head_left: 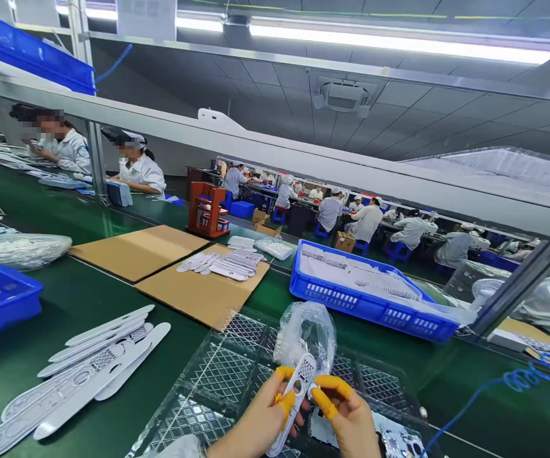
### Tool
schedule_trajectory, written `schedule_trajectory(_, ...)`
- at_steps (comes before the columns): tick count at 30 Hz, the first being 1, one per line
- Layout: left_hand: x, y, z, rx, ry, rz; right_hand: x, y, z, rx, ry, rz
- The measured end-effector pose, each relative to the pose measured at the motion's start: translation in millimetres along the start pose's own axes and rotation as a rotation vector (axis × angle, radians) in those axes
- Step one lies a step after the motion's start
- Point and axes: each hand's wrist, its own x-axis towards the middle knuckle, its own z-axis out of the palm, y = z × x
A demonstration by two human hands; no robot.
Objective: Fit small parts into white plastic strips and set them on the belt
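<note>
My left hand (262,413) grips a long white plastic panel (303,371) with rounded ends, a round hole and a grid of small slots. The panel is tilted, its upper end pointing away from me. Yellow finger cots cover fingertips on both hands. My right hand (348,416) pinches a small white part (313,391) at the panel's right edge; its shape is mostly hidden by the fingers. Just beyond the panel is a clear plastic bag (315,324) with small white pieces. Beneath my hands lies a clear tray (227,366) with a lattice pattern.
Several similar white panels (93,372) lie at the left, near a blue bin (5,302). Cardboard sheets (208,299) carry more white parts. A blue crate (351,302) stands beyond the tray. A coiled blue hose (484,385) hangs at the right. Co-workers sit farther off.
</note>
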Motion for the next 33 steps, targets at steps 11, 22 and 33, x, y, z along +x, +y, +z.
schedule_trajectory(11, -8.2, -38.4, -7.2, 0.012, -0.067, -0.03, -4.9, 4.5, 5.5, 0.001, 0.011, 0.057)
schedule_trajectory(22, -10.4, -29.5, -1.2, -0.01, -0.058, -0.001, -11.3, 6.7, 17.6, 0.08, 0.144, 0.06)
schedule_trajectory(33, -14.6, -33.1, 1.2, -0.108, -0.066, -0.072, -16.3, 12.8, 16.3, -0.035, 0.306, -0.066)
